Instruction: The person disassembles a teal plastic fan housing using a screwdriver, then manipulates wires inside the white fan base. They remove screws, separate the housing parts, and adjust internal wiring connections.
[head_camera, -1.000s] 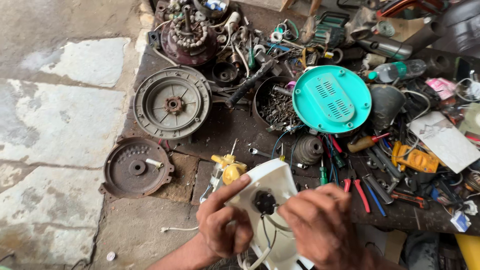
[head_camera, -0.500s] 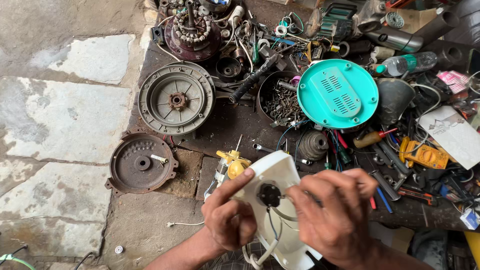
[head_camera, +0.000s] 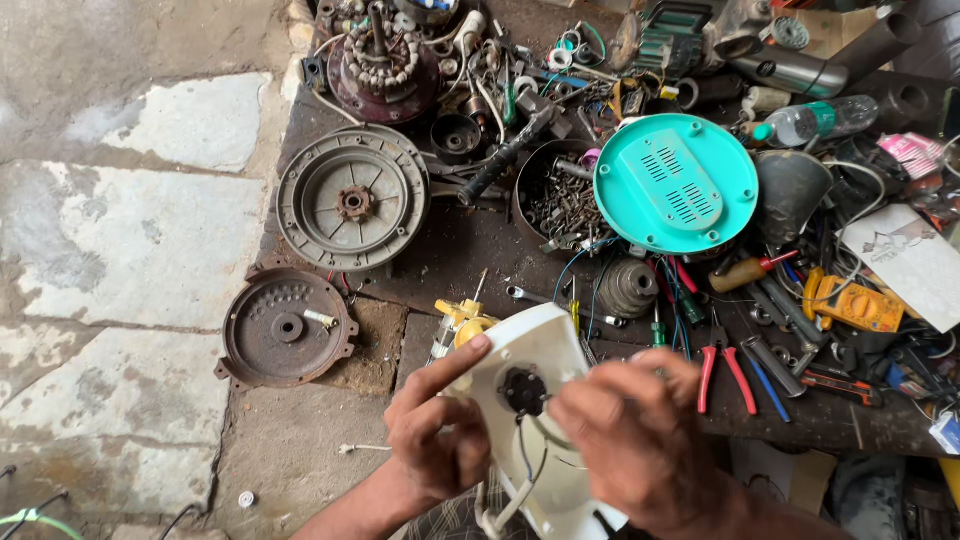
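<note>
Both my hands hold a white plastic appliance housing with a round black hole in its middle and thin wires hanging from it. My left hand grips its left side, the index finger stretched up along the edge. On the right side my right hand covers the housing, fingers curled near the hole. A small yellow motor part sticks out just behind the housing's top left corner.
On the dark workboard lie a teal round cover, a grey round motor cover, a bowl of screws, red-handled pliers, a yellow multimeter and several tools. A rusty round plate rests on the stone floor at left.
The view has shifted slightly. My right hand has slid a little further over the housing; my left hand keeps its grip with the index finger raised.
</note>
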